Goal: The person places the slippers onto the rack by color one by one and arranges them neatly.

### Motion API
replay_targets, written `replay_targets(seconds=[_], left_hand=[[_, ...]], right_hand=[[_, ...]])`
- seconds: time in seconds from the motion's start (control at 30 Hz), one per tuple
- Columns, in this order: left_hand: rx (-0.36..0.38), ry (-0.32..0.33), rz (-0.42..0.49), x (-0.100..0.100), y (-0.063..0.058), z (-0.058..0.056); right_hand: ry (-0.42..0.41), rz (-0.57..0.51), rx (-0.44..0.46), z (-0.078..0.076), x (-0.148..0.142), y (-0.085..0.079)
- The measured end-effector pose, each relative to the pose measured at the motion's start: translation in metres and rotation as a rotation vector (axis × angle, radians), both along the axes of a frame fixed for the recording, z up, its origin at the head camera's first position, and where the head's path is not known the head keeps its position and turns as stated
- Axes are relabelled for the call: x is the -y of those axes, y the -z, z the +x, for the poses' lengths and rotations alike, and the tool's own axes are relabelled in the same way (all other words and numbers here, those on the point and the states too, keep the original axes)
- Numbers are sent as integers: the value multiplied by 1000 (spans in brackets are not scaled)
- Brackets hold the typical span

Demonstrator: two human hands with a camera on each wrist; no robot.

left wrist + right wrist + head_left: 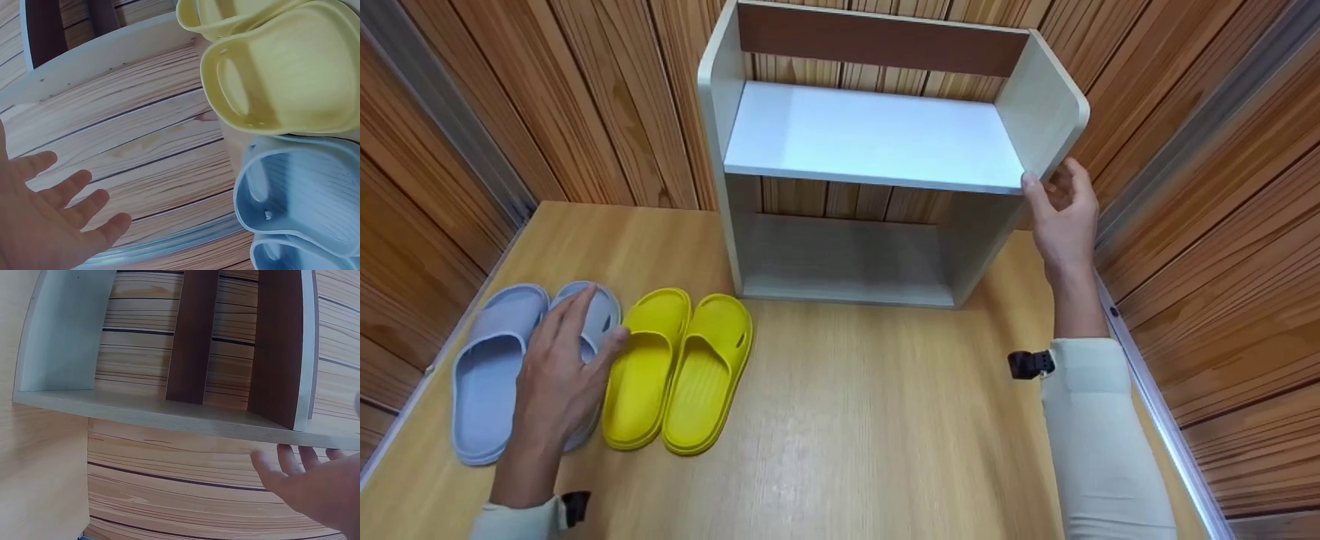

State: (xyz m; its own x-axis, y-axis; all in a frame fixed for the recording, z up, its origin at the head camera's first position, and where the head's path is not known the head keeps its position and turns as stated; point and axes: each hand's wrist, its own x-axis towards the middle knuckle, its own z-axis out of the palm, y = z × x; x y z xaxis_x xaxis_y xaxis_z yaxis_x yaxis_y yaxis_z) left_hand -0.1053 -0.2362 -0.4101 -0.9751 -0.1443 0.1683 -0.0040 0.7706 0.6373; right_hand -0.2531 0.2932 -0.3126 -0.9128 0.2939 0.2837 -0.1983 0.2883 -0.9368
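A small shelf unit (877, 139) stands by the back wall, with pale side panels, a white upper board and a lower board. My right hand (1066, 217) is at its right side panel (185, 421); the fingertips touch the panel's outer side and the thumb lies near its front edge. On the left is a pair of greyish-blue slippers (489, 397), with a yellow pair (697, 405) beside it. My left hand (559, 367) hovers over the right blue slipper, partly covering it, fingers spread and holding nothing. In the left wrist view that hand's palm (34, 230) is bare.
The wooden floor board (840, 420) carries the shelf and both pairs of slippers. Wood-panelled walls (1245, 300) close in at the back, left and right. Metal strips (1155, 375) run along the side edges.
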Motion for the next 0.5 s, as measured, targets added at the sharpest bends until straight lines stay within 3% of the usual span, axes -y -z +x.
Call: replay_targets(seconds=[0.27,0.5], left_hand=[[52,16,95,13,-2,1],[21,-4,141,25,-4,2]], right_hand=[[-26,-44,86,-4,-2,-4],[-102,-85,151,-7,-7,0]])
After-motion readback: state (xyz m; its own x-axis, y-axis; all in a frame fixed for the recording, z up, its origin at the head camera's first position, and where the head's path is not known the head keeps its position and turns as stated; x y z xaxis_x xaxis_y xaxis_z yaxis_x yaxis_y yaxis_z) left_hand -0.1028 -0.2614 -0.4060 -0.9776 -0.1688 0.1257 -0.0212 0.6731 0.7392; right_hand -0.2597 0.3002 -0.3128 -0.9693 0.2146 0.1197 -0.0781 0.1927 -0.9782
